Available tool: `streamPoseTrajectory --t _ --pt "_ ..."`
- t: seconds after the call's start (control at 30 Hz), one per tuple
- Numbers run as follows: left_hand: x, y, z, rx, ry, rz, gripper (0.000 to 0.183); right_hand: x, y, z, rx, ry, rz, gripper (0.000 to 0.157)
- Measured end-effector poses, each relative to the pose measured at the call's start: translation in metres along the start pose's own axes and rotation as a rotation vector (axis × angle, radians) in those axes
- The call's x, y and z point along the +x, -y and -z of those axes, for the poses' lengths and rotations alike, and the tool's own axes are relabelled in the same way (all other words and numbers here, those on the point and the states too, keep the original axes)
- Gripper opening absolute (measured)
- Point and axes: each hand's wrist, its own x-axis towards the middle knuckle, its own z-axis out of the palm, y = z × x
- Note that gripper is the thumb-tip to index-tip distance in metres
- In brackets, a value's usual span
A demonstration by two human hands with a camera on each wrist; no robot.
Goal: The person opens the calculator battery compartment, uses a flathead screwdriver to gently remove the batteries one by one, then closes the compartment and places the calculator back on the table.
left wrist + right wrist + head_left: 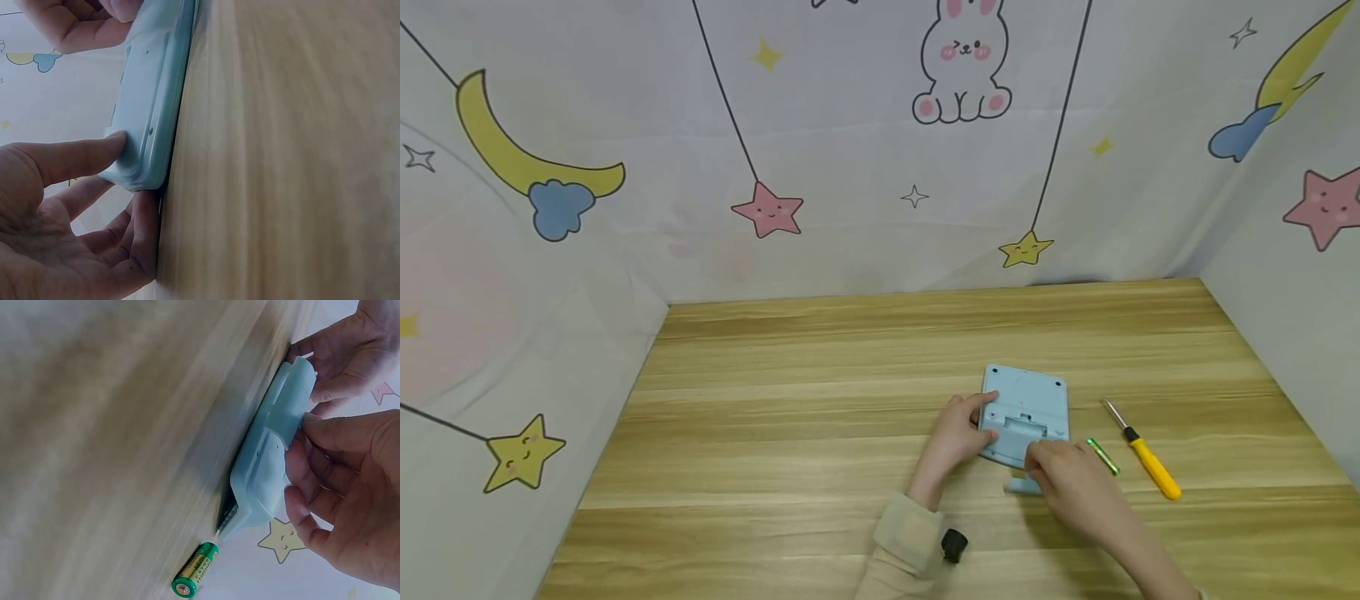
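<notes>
A light blue calculator (1026,392) lies face down on the table, its back showing screw holes and an uncovered battery recess; its keys are hidden. My left hand (957,433) grips its left edge, the thumb (94,156) on the back and the fingers at the side. In front of the near edge, my right hand (1071,483) pinches a light blue battery cover (294,403) between thumb and fingers. Part of this cover sticks out left of the hand in the head view. A green battery (1103,457) lies just right of the calculator.
A screwdriver (1153,467) with a yellow handle lies right of the battery, tip pointing away. Beside the left cuff is a small black object (954,545). Printed cloth (850,250) walls the wooden table (775,417) at the back and both sides.
</notes>
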Motion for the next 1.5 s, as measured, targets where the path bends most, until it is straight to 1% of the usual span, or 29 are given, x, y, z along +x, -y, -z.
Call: streamPoseTrajectory --t 0.27,0.53,0.73,1.03,1.33,1.5 --pt "-0.001 0.001 0.000 -0.002 -0.002 0.005 0.055 0.006 -0.003 0.003 -0.012 -0.085 0.023 0.015" --pt "-0.001 0.002 -0.001 0.009 0.000 0.000 0.055 0.012 -0.008 0.005 -0.038 -0.122 0.030 0.013" --pt "-0.002 0.003 -0.001 0.009 0.007 0.003 0.055 0.016 -0.010 0.004 -0.059 -0.166 0.027 0.013" --pt "-0.003 0.001 0.000 0.020 0.005 0.006 0.055 0.021 -0.011 0.001 -0.053 -0.183 0.007 0.012" --pt "-0.006 -0.001 0.001 0.024 0.005 -0.008 0.054 0.027 -0.011 -0.002 -0.064 -0.240 0.024 0.011" --pt "-0.006 0.000 0.001 0.019 0.004 -0.015 0.054 0.031 -0.010 -0.001 -0.055 -0.251 0.006 0.011"
